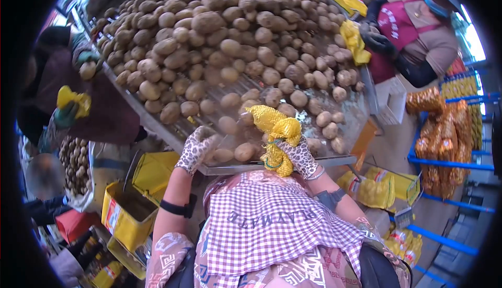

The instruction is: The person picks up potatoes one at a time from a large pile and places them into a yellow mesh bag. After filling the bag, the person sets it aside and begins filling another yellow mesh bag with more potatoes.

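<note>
My left hand [198, 147], in a leopard-print glove, is at the near left edge of the sorting table [272, 165]. Its fingers look loosely apart and point toward loose potatoes [244, 152]; I see nothing held in it. A yellow mesh bag [276, 123] is gripped by my right hand [299, 154], which wears a matching glove. The bag's gathered part, with green string, hangs over the table's near edge, and its far end lies among the potatoes. Part of my right fingers is hidden behind the mesh.
A big potato heap [209, 32] covers the far table. A co-worker at left holds a potato [88, 70] and a yellow bag [73, 101]; another person [413, 32] stands at right. Yellow bins [130, 215] stand at lower left, filled mesh sacks [444, 147] at right.
</note>
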`<state>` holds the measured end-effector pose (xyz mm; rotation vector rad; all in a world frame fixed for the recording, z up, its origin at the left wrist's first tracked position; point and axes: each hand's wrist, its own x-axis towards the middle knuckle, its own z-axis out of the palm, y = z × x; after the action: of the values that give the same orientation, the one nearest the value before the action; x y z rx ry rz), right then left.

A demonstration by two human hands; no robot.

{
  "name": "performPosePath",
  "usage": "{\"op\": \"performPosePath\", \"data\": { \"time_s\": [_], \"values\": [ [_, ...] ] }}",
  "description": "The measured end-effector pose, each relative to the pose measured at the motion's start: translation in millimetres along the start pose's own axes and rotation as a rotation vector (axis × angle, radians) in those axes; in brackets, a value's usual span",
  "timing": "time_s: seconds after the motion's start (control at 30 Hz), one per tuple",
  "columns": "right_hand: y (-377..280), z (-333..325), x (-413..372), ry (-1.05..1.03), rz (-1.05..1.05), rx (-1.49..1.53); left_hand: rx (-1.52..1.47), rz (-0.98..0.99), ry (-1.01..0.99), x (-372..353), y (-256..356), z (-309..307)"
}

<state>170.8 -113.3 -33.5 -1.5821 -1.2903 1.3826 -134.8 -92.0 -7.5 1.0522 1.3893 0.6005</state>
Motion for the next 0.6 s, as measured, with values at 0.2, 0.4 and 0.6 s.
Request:
{"op": "performPosePath", "data": {
  "time_s": [0.2, 0.4, 0.6],
  "values": [
    [30.7, -53.9, -65.4, 0.444, 0.050, 0.240, 1.312, -0.037, -0.146, 4.4, 49.1, 39.6],
    [97.1, -94.5, -129.4, 0.906, 0.077, 0.429, 1.234, 0.048, -0.191, 37.8, 44.1, 59.5],
    [125.3, -119.9, -155.1, 1.042, 0.106, 0.636, 0.864, 0.205, -0.049, 37.0, 78.3, 140.9]
  ]
}}
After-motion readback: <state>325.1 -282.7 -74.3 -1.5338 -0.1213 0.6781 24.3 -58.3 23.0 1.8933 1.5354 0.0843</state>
